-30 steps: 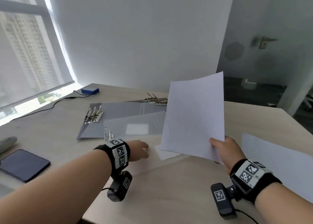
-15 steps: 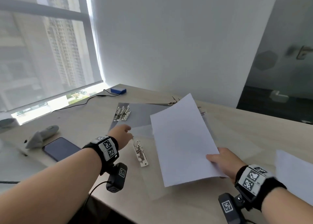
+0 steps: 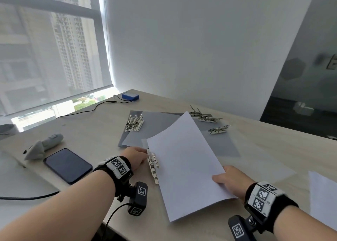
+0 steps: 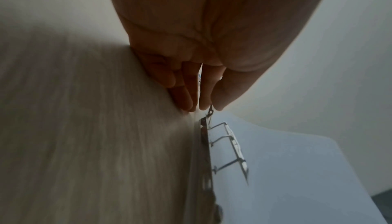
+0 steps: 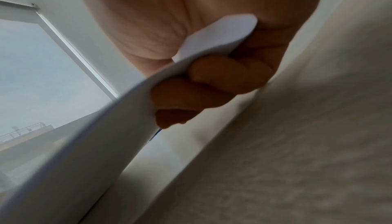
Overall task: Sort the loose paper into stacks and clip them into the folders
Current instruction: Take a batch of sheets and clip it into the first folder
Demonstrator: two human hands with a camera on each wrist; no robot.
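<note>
The white paper stack (image 3: pixel 184 166) sits low over the near part of the wooden table (image 3: pixel 255 149), tilted, its far corner lifted and curling above the grey folders (image 3: pixel 160 124). The right hand (image 3: pixel 230 179) has it by the near right edge: thumb on top, fingers (image 5: pixel 191 93) curled underneath, a firm pinch, with the sheet corner (image 5: pixel 218 35) poking back against the palm in the right wrist view. On the paper's left edge lies the metal lever clip (image 3: pixel 153 165) of a clear folder, its wire arms standing up. The left hand (image 3: pixel 135 156) is right at the clip's far end, and the left wrist view shows the thumb and fingertips (image 4: pixel 203 100) pressed together on the little lever tip (image 4: pixel 210 112), pinching it, while the clip's base runs away along the folder edge.

Further out, the grey folders lie overlapped and open flat on the table, one bright clip mechanism (image 3: pixel 134 123) on their left side and more clips (image 3: pixel 204 116) on the far right, with another (image 3: pixel 218 129) just in front of those. To the left of the left arm lies a dark smartphone (image 3: pixel 67 165), face up, and beside it a grey handheld controller (image 3: pixel 42 146). A small blue box (image 3: pixel 130 96) with a black cable (image 3: pixel 87 109) sits by the window. At the far right edge, another white sheet (image 3: pixel 324 195) lies on the table.
</note>
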